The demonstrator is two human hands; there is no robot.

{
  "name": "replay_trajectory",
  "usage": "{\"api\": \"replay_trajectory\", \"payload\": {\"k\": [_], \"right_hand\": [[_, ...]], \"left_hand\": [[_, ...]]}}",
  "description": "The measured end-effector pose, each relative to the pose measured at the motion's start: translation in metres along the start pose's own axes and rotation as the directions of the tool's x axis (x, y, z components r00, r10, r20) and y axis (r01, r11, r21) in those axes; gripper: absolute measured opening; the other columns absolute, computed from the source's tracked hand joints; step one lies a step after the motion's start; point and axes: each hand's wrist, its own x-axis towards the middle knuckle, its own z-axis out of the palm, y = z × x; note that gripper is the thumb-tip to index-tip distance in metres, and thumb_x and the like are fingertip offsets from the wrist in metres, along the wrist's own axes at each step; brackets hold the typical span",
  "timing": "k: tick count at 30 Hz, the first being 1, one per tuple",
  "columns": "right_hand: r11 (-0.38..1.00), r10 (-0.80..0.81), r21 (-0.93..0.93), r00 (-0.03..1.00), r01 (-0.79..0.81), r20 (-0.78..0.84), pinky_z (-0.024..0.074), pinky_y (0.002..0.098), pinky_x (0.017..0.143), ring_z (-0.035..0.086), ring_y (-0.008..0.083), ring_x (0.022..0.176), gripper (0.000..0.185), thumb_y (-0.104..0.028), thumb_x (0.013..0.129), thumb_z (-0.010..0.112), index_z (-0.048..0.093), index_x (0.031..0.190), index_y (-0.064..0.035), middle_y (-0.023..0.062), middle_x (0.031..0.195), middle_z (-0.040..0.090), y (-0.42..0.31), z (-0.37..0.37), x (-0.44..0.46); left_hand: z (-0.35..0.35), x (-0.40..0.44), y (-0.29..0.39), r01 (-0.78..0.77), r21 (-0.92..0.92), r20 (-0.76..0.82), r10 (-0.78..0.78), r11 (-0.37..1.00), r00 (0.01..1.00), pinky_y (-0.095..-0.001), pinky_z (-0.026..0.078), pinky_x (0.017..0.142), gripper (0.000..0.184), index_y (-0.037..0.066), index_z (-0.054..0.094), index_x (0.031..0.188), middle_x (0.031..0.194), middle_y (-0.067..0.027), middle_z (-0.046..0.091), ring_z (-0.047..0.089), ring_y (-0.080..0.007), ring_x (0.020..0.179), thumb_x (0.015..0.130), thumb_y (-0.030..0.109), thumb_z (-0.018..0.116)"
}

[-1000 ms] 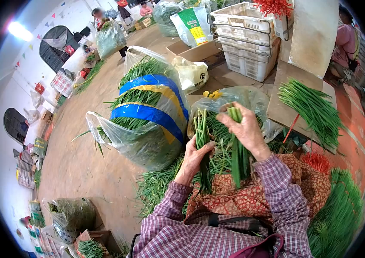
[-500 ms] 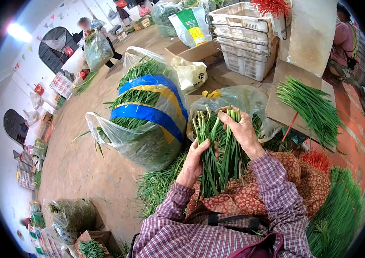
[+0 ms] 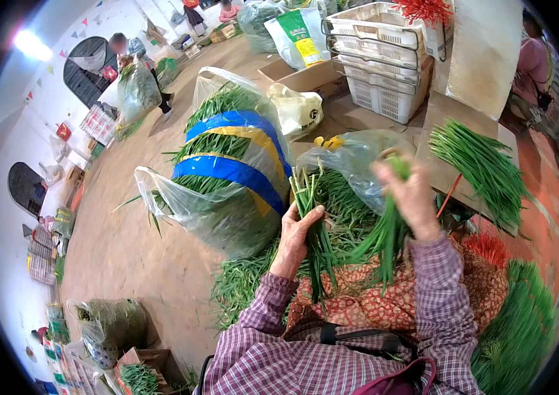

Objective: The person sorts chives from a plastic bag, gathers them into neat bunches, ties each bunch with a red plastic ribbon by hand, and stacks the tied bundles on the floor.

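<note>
In front of my body, my left hand (image 3: 296,238) is closed round a small bunch of garlic chives (image 3: 320,253), pale stem ends up and leaves hanging down. My right hand (image 3: 412,199), smeared by motion, grips a second bunch of chives (image 3: 385,240) off to the right, its leaves trailing below. Loose chives (image 3: 246,280) are heaped beneath and left of my hands. Across my lap lies a red flowered cloth (image 3: 385,289). A larger bunch of chives (image 3: 477,168) rests on a cardboard-like board (image 3: 446,141) right of my right hand.
A plastic bag of greens with blue bands (image 3: 230,174) stands ahead left, near an open clear bag (image 3: 358,158). Stacked white crates (image 3: 378,92) stand beyond. Red ties (image 3: 487,249) and piled chives (image 3: 516,329) are at right. A person carries a full bag (image 3: 139,92) far left.
My right hand has moved right, away from my left, taking its chives along. My left hand stays nearly where it was with its bunch. The view has shifted slightly.
</note>
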Motion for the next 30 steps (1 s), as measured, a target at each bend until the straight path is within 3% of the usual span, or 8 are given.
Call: {"api": "replay_trajectory", "payload": {"k": [3,9,11,15,19,23,27,30], "right_hand": [[0.960,-0.012,-0.275,0.990,0.051,0.142,0.0473,0.0339,0.045,0.059,0.0177,0.047,0.034,-0.035,0.081,0.072,0.065,0.083,-0.0028,0.0071,0.067,0.067,0.009,0.036,-0.009],[0.948,-0.104,-0.289,0.987,0.136,0.123,0.0460,0.0361,0.050,0.060,0.0212,0.052,0.034,-0.029,0.080,0.073,0.062,0.082,0.0038,0.0138,0.064,0.063,0.016,0.058,-0.011],[0.981,-0.121,-0.135,0.986,0.136,0.113,0.0433,0.0252,0.049,0.053,0.0057,0.053,0.026,-0.023,0.084,0.072,0.066,0.089,0.0025,0.0029,0.065,0.062,0.025,0.057,-0.010],[1.000,-0.013,-0.024,0.983,0.018,0.181,0.0459,0.0324,0.051,0.058,0.0144,0.054,0.030,-0.026,0.083,0.071,0.065,0.088,0.0026,0.0084,0.063,0.062,0.035,0.053,-0.007],[0.967,0.116,0.200,0.971,-0.159,0.209,0.0452,0.0223,0.048,0.053,0.0052,0.054,0.027,-0.030,0.086,0.069,0.066,0.088,-0.0030,-0.0023,0.064,0.057,0.037,0.046,-0.008],[0.986,0.129,0.098,0.988,-0.137,0.084,0.0494,0.0219,0.054,0.054,0.0042,0.055,0.034,-0.043,0.085,0.067,0.065,0.090,-0.0092,-0.0038,0.065,0.059,0.055,0.026,-0.007],[0.989,0.143,0.074,0.961,-0.129,-0.237,0.0501,0.0255,0.067,0.058,0.0073,0.071,0.037,-0.048,0.087,0.063,0.064,0.090,-0.0104,-0.0021,0.071,0.061,0.052,-0.022,0.003],[0.990,-0.128,0.016,0.951,0.138,-0.282,0.0433,0.0243,0.058,0.054,0.0075,0.065,0.034,-0.048,0.090,0.059,0.063,0.093,-0.0143,-0.0022,0.070,0.059,0.039,-0.042,0.009]], "left_hand": [[0.013,-0.005,-0.004,0.007,0.034,0.021,-0.008,0.999,1.000,-0.0247,0.055,0.056,0.029,0.004,0.059,0.109,0.084,-0.0027,0.064,0.063,-0.0112,0.065,0.083,0.006,0.071],[0.028,-0.016,-0.003,-0.027,0.057,0.056,0.023,0.998,0.998,-0.0264,0.056,0.063,0.031,0.002,0.058,0.111,0.090,-0.0046,0.065,0.064,-0.0125,0.072,0.082,0.005,0.071],[0.026,-0.017,-0.005,-0.032,0.098,0.073,0.025,0.995,0.997,-0.0264,0.056,0.064,0.031,0.002,0.058,0.111,0.091,-0.0044,0.065,0.064,-0.0123,0.073,0.083,0.005,0.071],[0.022,-0.015,-0.010,-0.052,0.209,0.122,0.027,0.977,0.992,-0.0272,0.055,0.070,0.036,0.002,0.057,0.116,0.095,-0.0029,0.065,0.064,-0.0112,0.077,0.083,0.008,0.071],[0.029,-0.019,0.001,0.026,-0.021,0.098,-0.024,0.999,0.995,-0.0247,0.053,0.069,0.029,0.004,0.058,0.116,0.096,-0.0011,0.064,0.062,-0.0083,0.079,0.092,0.018,0.062],[0.011,-0.004,-0.004,-0.039,0.012,0.059,0.038,0.999,0.998,-0.0242,0.053,0.069,0.023,0.005,0.060,0.111,0.094,-0.0010,0.066,0.062,-0.0073,0.079,0.093,0.019,0.062],[-0.008,0.006,0.002,-0.087,0.061,0.016,0.086,0.994,0.996,-0.0232,0.050,0.058,0.021,0.005,0.062,0.107,0.077,-0.0004,0.064,0.060,-0.0081,0.065,0.092,0.019,0.063],[-0.015,0.010,0.010,-0.179,0.198,-0.016,0.186,0.964,0.982,-0.0174,0.041,0.049,0.021,0.005,0.064,0.107,0.072,0.0043,0.061,0.053,-0.0018,0.057,0.092,0.019,0.063]]}}
